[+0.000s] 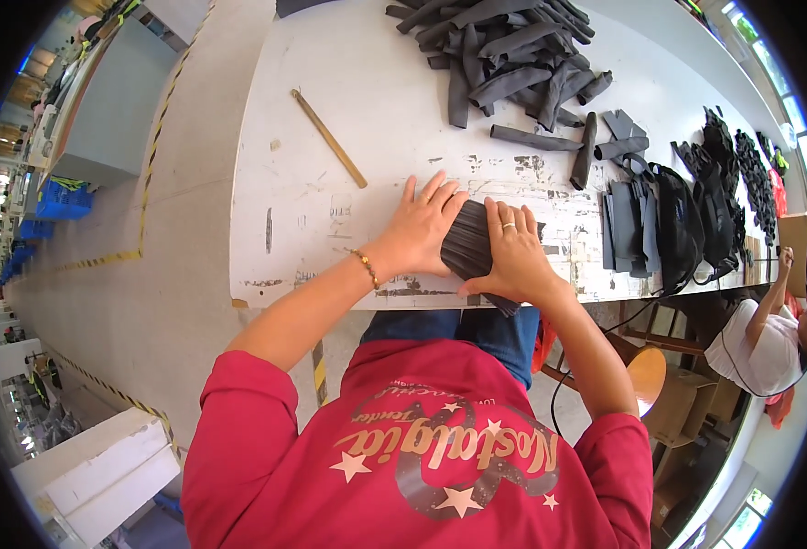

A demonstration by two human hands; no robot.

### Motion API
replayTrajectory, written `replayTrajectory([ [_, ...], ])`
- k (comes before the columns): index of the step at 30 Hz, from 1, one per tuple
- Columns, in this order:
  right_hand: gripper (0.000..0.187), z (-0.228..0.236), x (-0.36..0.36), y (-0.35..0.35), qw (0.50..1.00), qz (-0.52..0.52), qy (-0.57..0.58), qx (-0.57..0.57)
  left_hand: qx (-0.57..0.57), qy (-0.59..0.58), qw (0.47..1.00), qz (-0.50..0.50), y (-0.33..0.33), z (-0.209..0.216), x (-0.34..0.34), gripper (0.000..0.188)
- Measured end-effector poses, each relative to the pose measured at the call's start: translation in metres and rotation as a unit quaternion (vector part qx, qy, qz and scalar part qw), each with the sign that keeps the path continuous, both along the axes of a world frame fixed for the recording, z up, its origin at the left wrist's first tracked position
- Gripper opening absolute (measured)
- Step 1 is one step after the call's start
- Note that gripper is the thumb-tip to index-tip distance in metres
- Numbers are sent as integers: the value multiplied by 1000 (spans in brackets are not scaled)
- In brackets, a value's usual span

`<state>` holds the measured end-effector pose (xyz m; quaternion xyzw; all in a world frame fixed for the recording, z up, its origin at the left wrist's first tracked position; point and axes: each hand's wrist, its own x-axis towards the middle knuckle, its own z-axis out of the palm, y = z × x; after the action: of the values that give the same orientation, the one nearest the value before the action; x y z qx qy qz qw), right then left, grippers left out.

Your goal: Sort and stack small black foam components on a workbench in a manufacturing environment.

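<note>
The stack of dark grey fabric strips sits at the near edge of the white table, pressed between your two hands. Your left hand lies flat against the stack's left side, fingers spread and stretched forward, a beaded bracelet on the wrist. Your right hand covers the stack's right side and top, fingers curled over it, a ring on one finger. Beyond your left hand, well apart, a thin wooden stick lies slantwise on the table. Further ahead of your right hand is a loose heap of grey strips. To the right of your right hand rest flat grey pieces and black bags.
</note>
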<state>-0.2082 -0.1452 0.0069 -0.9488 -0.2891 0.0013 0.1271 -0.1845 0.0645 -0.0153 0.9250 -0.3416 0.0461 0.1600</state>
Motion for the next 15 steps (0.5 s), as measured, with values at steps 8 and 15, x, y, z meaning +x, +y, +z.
replayTrajectory([
  [8,101,56,29,1,999,-10,-24,-41,-31,16,999,-8,-3,58,21,99],
  [15,87,-15,31,-9,999,-1,-4,38,-64,83,994,-36,-1,-15,27,98],
])
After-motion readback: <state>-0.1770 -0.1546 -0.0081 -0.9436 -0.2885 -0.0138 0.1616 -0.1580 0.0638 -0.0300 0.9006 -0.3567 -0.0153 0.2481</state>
